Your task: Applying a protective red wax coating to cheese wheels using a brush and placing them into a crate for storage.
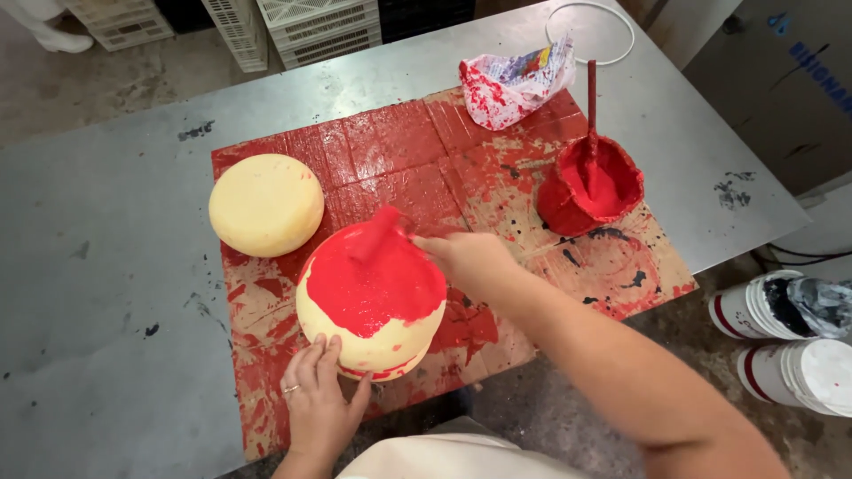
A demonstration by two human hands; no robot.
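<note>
Cheese wheel (373, 306), half coated red, tilted on edge on the red-stained cardboard (266, 310) at the table's (106, 266) near side.
We find the right hand (466, 257) just right of its top, fingers closed on a red brush (382, 232) touching the coating; the left hand (318, 395) braces the pale lower rim, fingers spread. A bare wheel (266, 204) lies beside it to the left.

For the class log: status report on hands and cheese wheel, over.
Left hand steadies tilted cheese wheel. Right hand spreads red coating on top. Plain wheel apart, nothing blocking.
</note>
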